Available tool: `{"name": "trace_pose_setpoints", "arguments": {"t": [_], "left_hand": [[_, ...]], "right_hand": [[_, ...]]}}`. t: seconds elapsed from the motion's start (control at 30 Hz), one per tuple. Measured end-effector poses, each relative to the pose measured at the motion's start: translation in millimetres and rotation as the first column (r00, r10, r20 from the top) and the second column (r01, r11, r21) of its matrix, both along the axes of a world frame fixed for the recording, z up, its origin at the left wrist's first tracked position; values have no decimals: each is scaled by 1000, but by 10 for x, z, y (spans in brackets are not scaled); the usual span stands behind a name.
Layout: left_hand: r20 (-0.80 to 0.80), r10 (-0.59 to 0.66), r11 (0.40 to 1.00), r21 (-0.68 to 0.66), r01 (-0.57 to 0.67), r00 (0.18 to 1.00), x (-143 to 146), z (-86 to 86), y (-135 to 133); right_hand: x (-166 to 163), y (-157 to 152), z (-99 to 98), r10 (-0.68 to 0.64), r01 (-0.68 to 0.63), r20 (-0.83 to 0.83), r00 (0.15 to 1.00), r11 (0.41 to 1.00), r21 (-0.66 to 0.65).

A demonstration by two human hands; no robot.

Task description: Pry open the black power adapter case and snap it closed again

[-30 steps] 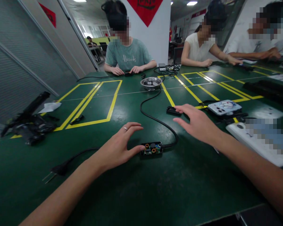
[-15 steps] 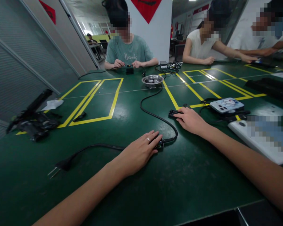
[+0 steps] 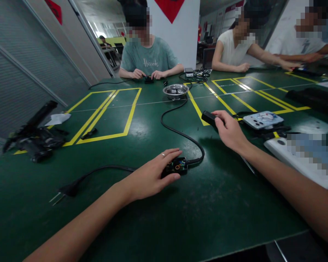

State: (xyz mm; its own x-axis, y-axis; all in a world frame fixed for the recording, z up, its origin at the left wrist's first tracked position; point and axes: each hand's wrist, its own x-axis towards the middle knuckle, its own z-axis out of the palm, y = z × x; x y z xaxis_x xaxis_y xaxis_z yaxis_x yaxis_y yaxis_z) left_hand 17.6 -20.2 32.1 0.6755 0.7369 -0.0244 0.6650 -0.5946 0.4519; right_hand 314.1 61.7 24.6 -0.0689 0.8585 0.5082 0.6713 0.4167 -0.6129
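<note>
My left hand (image 3: 150, 174) is over a small black casing (image 3: 186, 165) that lies open on the green table, its circuit board and copper coil showing. Its fingers stretch along the far side, with the thumb apart at the near edge; the palm hides the casing's left end. A black cable (image 3: 198, 145) leaves the casing on the right, and a power cord ending in a two-pin plug (image 3: 68, 190) runs out to the left. Raised off the table, my right hand (image 3: 229, 131) grips a black plastic cover (image 3: 209, 118) between thumb and fingers.
A metal bowl (image 3: 176, 91) with small dark parts stands ahead. Black equipment (image 3: 38, 136) lies at left, near a small black part (image 3: 89, 134). At right are a patterned phone-like device (image 3: 263, 120) and a white device (image 3: 292, 160). Co-workers sit across the table.
My right hand has lifted the black cover off the table and turned it. My left hand has shifted left and spread its thumb, uncovering the circuit board in the casing.
</note>
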Motion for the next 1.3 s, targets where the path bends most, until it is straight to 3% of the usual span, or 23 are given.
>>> {"name": "trace_pose_setpoints", "arguments": {"t": [0.07,0.13,0.23,0.3,0.37,0.43,0.53,0.6,0.8,0.97,1.23,1.3], "left_hand": [[47,68,997,-52,-66,997,-118,94,50],[26,136,986,-101,-132,990,-234,175,111],[-79,153,955,-243,-168,985,-338,247,182],[-109,118,941,-305,-146,987,-347,263,200],[-101,98,941,-314,-125,990,-327,264,201],[-86,87,941,-319,-110,993,-307,259,199],[-59,79,938,-333,-94,995,-303,245,205],[-44,77,937,-339,-87,996,-315,230,216],[-38,69,937,-340,-78,997,-359,180,246],[-40,67,937,-341,-77,997,-367,171,253],[-55,41,945,-323,-56,998,-387,166,264],[-37,73,968,-239,-80,997,-411,184,255]], "right_hand": [[-30,-15,22,25,-39,-156,987,995,-90],[-94,-58,35,92,-161,-283,955,960,-231],[-234,-192,65,204,-385,-417,886,824,-415],[-327,-315,93,282,-507,-473,835,728,-462],[-406,-442,123,358,-578,-479,801,672,-464],[-470,-557,150,410,-573,-413,813,688,-445],[-552,-681,167,478,-521,-207,854,780,-347],[-608,-723,153,520,-526,-98,848,805,-274],[-743,-729,-18,587,-557,127,799,804,-210],[-768,-737,-121,590,-543,291,753,808,-230],[-847,-861,-135,519,-508,499,694,844,-171],[-805,-832,-59,503,-514,502,703,848,-130]]}}
